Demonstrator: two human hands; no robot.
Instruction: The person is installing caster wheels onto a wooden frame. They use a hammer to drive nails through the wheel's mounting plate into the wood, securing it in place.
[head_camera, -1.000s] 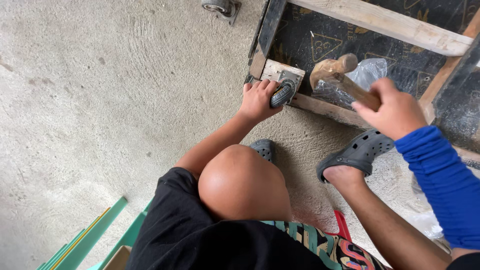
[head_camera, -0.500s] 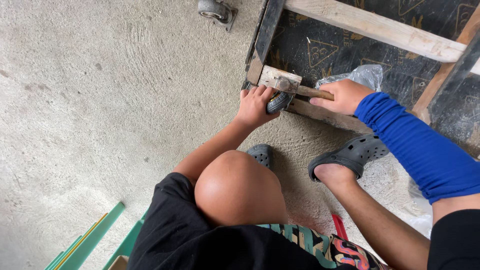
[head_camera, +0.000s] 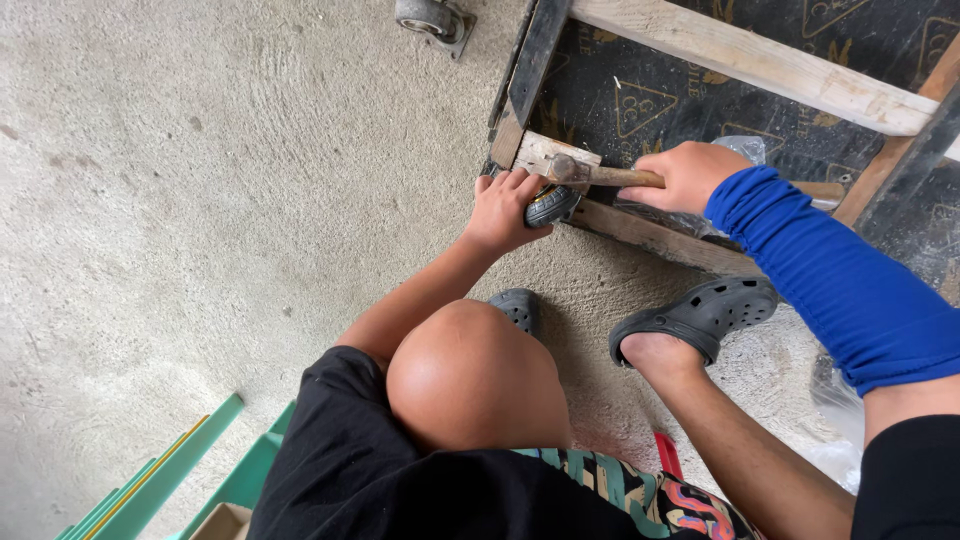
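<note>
Hammering wants care: right hand (head_camera: 688, 175) grips the hammer (head_camera: 600, 174) handle; left hand (head_camera: 503, 208), curled around the wheel (head_camera: 551, 205), should keep fingers clear.

Floor: rough grey concrete floor (head_camera: 200, 200), spreading left of and below the grip | Up and left of the grip: a small caster wheel (head_camera: 430, 17) on the concrete | Far down-left of the grip: green painted slats (head_camera: 170, 470) at the frame's edge | Light: even, soft daylight, no hard shadows
</note>
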